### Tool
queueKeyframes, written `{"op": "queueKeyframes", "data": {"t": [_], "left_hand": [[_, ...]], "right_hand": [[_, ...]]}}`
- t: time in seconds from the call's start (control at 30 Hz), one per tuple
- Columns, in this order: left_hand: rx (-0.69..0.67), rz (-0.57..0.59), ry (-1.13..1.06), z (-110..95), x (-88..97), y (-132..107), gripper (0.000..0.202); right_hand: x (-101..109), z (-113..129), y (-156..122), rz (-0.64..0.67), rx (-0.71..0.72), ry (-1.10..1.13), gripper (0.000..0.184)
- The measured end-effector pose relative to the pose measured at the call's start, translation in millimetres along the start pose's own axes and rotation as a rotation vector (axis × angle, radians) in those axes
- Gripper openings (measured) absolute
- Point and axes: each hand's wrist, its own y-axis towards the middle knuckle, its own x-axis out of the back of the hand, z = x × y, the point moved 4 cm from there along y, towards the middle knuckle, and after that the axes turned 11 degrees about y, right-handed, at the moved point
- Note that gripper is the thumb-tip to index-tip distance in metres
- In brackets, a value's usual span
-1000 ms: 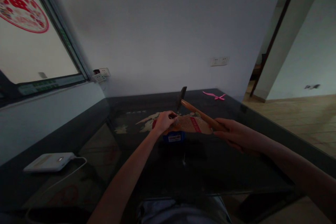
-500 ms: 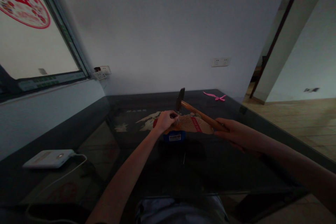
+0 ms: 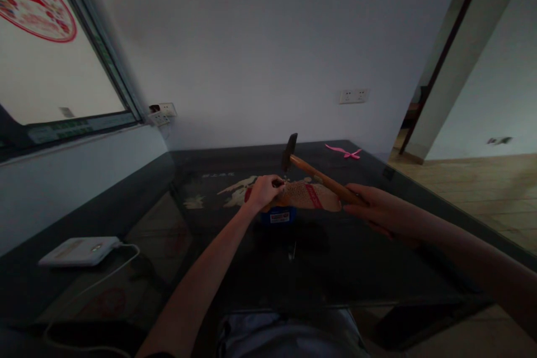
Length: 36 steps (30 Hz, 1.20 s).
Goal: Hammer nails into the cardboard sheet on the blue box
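My right hand [image 3: 377, 211] is closed round the wooden handle of a hammer [image 3: 312, 172], whose dark head is raised just above my left hand. My left hand [image 3: 263, 191] is pinched shut on a small dark thing I cannot make out, resting on a tan perforated piece with a red stripe [image 3: 310, 197]. That piece lies over a small blue box [image 3: 277, 216] on the dark glass table [image 3: 335, 268].
A white device [image 3: 78, 250] with a white cable lies at the table's left. A pink ribbon [image 3: 343, 151] lies at the far right corner. Wall sockets [image 3: 353, 95] sit on the back wall; a window is left, a doorway right.
The hammer head dipped slightly towards my left hand and has risen a little again. My left hand keeps its pinch in place.
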Motion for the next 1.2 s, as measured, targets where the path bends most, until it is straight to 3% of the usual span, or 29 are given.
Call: {"op": "queueKeyframes", "data": {"t": [0.13,0.4,0.57,0.83,1.03,1.2], "left_hand": [[0.008,0.019,0.012,0.7,-0.5,0.3,0.017],[0.008,0.003,0.004,0.4,-0.6,0.6,0.015],[0.039,0.027,-0.003,1.0,-1.8,1.1,0.017],[-0.002,0.004,-0.015,0.0,-2.2,1.8,0.015],[0.009,0.024,0.076,-7.9,3.9,-0.9,0.016],[-0.099,-0.092,0.116,-17.6,22.8,-4.2,0.026]], "right_hand": [[-3.6,-3.2,2.7,0.055,0.005,-0.041,0.023],[1.7,-6.9,-1.4,-0.035,0.012,-0.008,0.026],[-6.7,-9.7,0.9,0.047,0.022,0.008,0.024],[-1.1,-15.2,-0.9,-0.020,0.023,0.071,0.029],[-16.8,-33.6,-0.2,0.053,0.024,0.183,0.031],[-34.2,-48.2,4.4,-0.022,0.103,0.428,0.035]]}}
